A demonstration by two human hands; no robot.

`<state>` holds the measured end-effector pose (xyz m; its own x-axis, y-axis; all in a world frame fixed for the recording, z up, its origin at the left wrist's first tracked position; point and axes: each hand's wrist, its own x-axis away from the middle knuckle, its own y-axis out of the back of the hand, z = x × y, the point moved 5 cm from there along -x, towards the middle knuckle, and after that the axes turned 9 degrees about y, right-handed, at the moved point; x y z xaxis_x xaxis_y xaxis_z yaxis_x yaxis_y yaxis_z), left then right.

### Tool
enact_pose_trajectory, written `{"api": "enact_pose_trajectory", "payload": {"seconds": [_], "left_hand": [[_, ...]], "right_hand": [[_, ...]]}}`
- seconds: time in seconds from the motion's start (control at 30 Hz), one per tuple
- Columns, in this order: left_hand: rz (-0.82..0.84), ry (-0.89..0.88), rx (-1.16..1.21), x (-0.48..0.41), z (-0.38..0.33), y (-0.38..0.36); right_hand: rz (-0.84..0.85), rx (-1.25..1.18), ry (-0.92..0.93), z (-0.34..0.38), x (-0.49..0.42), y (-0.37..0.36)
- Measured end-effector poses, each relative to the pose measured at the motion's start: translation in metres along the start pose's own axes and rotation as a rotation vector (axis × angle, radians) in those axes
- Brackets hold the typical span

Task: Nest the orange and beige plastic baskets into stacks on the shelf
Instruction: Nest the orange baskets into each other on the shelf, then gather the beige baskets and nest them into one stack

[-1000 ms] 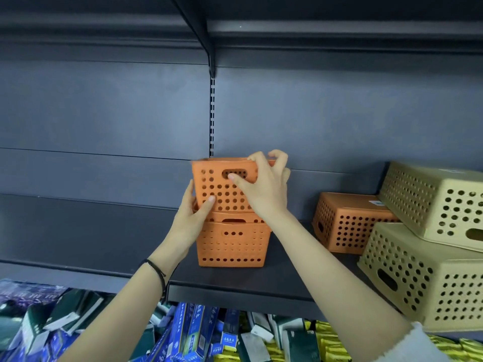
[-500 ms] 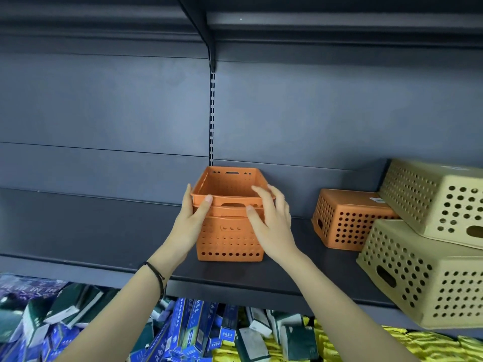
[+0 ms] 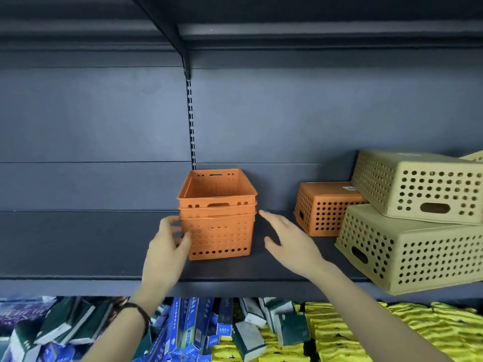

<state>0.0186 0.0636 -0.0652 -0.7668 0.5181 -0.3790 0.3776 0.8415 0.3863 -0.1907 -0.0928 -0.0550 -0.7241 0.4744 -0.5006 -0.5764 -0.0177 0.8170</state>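
A stack of nested orange baskets (image 3: pixel 218 218) stands upright on the dark shelf (image 3: pixel 78 244), near its middle. My left hand (image 3: pixel 167 246) rests against the stack's lower left corner with fingers spread. My right hand (image 3: pixel 287 242) hovers open just right of the stack, not touching it. Further right, one orange basket (image 3: pixel 322 209) lies upside down. Beside it, two large beige baskets lie upside down, the upper one (image 3: pixel 418 184) tilted on the lower one (image 3: pixel 410 246).
The corner of another beige basket (image 3: pixel 477 155) shows at the right edge. A slotted upright (image 3: pixel 190 121) runs up the back panel under a shelf bracket. Below the shelf lie blue boxes (image 3: pixel 183 333), green-white boxes (image 3: pixel 65 327) and yellow packets (image 3: pixel 366 333).
The upper orange basket, first held above the stack, has been pushed down into it. My right hand let go and moved off to the right; my left hand slid down the stack's side.
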Motion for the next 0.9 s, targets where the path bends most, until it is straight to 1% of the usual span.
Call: {"api": "enact_pose_trajectory", "payload": {"seconds": [0.03,0.1,0.13,0.17,0.27,0.37,0.5,0.6,0.67,0.73,0.8,0.9], "left_hand": [[-0.034,-0.058,-0.167,0.006,0.0,0.0],[-0.106,-0.254,-0.487,0.017,-0.006,-0.004],[-0.108,-0.36,-0.592,0.021,-0.011,-0.01],[-0.072,-0.441,-0.683,0.026,-0.018,-0.017],[0.037,-0.583,-0.862,0.034,-0.042,-0.043],[0.072,-0.669,-0.959,0.047,-0.076,-0.07],[0.062,-0.751,-0.964,0.062,-0.124,-0.112],[0.044,-0.819,-0.928,0.077,-0.161,-0.148],[0.066,-0.822,-0.881,0.088,-0.187,-0.172],[0.078,-0.797,-0.799,0.097,-0.209,-0.193],[0.089,-0.748,-0.674,0.106,-0.228,-0.212],[0.184,-0.594,-0.48,0.112,-0.246,-0.241]], "right_hand": [[0.027,0.102,-0.014,-0.006,0.007,0.002],[0.076,0.239,-0.033,-0.015,0.019,0.005],[0.09,0.278,-0.033,-0.018,0.024,0.007],[0.094,0.31,-0.026,-0.02,0.028,0.01],[0.059,0.381,0.009,-0.027,0.038,0.026],[0.023,0.429,0.048,-0.037,0.048,0.047],[-0.129,0.49,0.132,-0.058,0.064,0.094],[-0.191,0.507,0.14,-0.087,0.082,0.132],[-0.236,0.479,0.136,-0.108,0.095,0.156],[-0.32,0.453,0.15,-0.129,0.11,0.177],[-0.439,0.424,0.157,-0.15,0.123,0.199],[-0.578,0.42,0.099,-0.183,0.139,0.224]]}}
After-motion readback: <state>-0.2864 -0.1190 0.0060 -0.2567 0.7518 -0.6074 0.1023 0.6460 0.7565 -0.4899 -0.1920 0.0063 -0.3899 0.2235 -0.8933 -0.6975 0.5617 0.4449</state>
